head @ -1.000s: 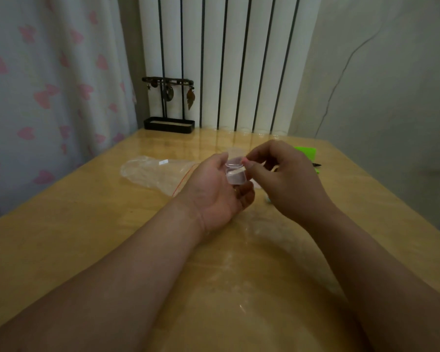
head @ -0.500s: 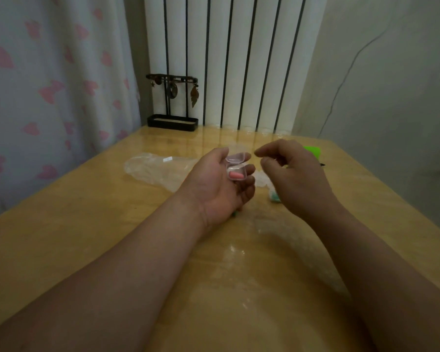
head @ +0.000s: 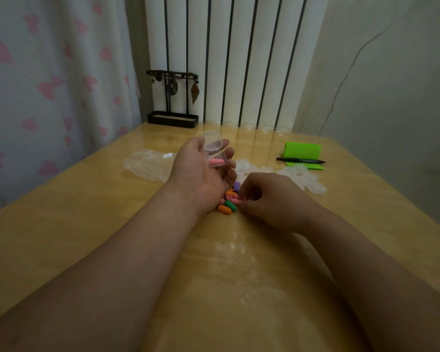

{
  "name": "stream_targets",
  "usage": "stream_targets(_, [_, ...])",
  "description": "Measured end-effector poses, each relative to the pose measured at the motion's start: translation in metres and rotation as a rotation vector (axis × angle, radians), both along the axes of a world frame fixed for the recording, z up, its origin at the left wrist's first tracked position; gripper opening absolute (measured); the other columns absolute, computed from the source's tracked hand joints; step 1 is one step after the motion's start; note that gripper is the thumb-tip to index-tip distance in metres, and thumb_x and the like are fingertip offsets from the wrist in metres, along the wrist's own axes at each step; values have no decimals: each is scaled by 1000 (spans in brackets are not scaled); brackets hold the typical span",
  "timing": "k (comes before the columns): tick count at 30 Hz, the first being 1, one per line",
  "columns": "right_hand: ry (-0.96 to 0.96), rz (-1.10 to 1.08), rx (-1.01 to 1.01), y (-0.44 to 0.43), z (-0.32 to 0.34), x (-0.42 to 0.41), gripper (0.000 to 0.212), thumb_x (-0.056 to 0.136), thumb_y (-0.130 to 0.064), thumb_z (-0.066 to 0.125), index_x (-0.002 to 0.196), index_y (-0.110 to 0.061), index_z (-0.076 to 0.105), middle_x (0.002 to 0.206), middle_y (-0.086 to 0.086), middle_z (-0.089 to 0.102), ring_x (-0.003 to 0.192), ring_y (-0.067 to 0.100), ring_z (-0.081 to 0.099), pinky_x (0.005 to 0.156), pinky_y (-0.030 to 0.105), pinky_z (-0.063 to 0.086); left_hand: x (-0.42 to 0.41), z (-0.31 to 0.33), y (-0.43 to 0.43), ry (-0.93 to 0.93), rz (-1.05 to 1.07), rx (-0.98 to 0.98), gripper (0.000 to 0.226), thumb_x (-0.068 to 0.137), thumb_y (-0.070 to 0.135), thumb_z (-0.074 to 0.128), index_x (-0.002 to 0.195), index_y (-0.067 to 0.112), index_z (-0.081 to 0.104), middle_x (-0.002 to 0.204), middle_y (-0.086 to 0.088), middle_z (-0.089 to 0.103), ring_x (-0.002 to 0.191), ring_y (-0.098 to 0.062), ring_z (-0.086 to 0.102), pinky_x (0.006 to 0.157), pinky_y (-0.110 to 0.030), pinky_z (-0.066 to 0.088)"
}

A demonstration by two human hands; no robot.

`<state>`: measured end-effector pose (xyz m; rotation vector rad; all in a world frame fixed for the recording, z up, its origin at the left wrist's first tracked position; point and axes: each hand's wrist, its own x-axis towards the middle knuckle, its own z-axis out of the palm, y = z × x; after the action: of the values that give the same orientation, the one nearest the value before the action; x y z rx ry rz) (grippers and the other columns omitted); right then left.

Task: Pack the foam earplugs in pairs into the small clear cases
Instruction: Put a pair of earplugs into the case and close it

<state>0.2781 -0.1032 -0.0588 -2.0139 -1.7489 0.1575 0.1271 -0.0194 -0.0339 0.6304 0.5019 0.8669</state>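
The left hand (head: pixel 201 171) lies palm up, fingers cupped round an open clear case (head: pixel 215 158) with its lid tipped back toward 12 o'clock. One pink earplug (head: pixel 216 162) lies inside. At its 5 o'clock on the bench (head: pixel 87 224) sits a heap of earplugs (head: pixel 226 205), orange, green, purple and pink. From 3 o'clock the right hand (head: pixel 272 199) pinches a loose pink plug (head: pixel 235 200) on the heap.

The case (head: pixel 215 158) lies in the left hand (head: pixel 196 176), behind the earplug pile (head: pixel 228 204) on the table (head: pixel 87 212).
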Motion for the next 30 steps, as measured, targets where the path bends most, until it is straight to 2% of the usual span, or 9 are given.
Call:
stream_targets(8, [-56, -11, 6, 5, -5, -3, 13, 96, -41, 74, 101, -29, 71, 96, -9, 66, 90, 12, 61, 79, 35, 54, 2, -1, -4, 22, -10, 8, 51, 112, 44, 40, 130, 7, 69, 90, -8, 66, 61, -15, 58, 63, -29, 47])
stream_targets(12, [-25, -35, 36, 5, -3, 1, 12, 98, -39, 72, 99, -27, 71, 93, -10, 65, 87, 9, 60, 71, 28, 48, 2, 0, -5, 37, -22, 14, 52, 113, 44, 39, 134, 6, 68, 90, -8, 66, 63, -15, 56, 64, -28, 46])
stream_targets(14, [8, -74, 104, 4, 0, 7, 8, 99, -34, 71, 97, -26, 70, 91, -12, 64, 87, 8, 61, 70, 23, 47, 2, 0, -7, 39, -28, 12, 52, 113, 43, 39, 135, 6, 67, 92, -9, 65, 66, -15, 55, 65, -28, 46])
stream_targets(17, [72, -146, 228, 3, 6, 16, 11, 99, -33, 72, 98, -24, 66, 89, -10, 64, 83, 7, 59, 72, 30, 52, 4, 0, -9, 46, -40, 1, 50, 114, 42, 41, 134, 5, 68, 99, -13, 64, 72, -17, 56, 67, -28, 50])
stream_targets(21, [172, -209, 402, 1, 14, 22, 17, 98, -35, 74, 105, -22, 67, 90, -10, 66, 83, 6, 62, 72, 26, 52, 8, 0, -14, 93, -86, -5, 49, 114, 42, 40, 134, 6, 68, 104, -14, 63, 75, -19, 56, 67, -31, 52])
stream_targets(26, [231, -81, 528, -5, 26, 5, 8, 98, -33, 74, 103, -26, 71, 92, -12, 69, 87, 5, 65, 74, 22, 53, 11, -3, -23, 147, -155, 20, 51, 115, 45, 37, 134, 8, 67, 113, -14, 61, 84, -20, 57, 72, -32, 53])
stream_targets(28, [184, -20, 515, -6, 26, -3, 7, 97, -33, 75, 100, -28, 72, 96, -12, 66, 90, 5, 62, 74, 20, 48, 10, -4, -24, 119, -203, 20, 52, 115, 46, 36, 139, 9, 64, 104, -11, 65, 79, -17, 59, 79, -33, 52])
stream_targets(30, [136, 1, 469, -6, 23, -9, 9, 93, -34, 79, 97, -29, 74, 99, -13, 60, 92, 1, 58, 72, 15, 40, 10, -4, -25, 93, -250, 21, 53, 116, 46, 34, 142, 8, 62, 86, -7, 68, 66, -12, 63, 86, -34, 51])
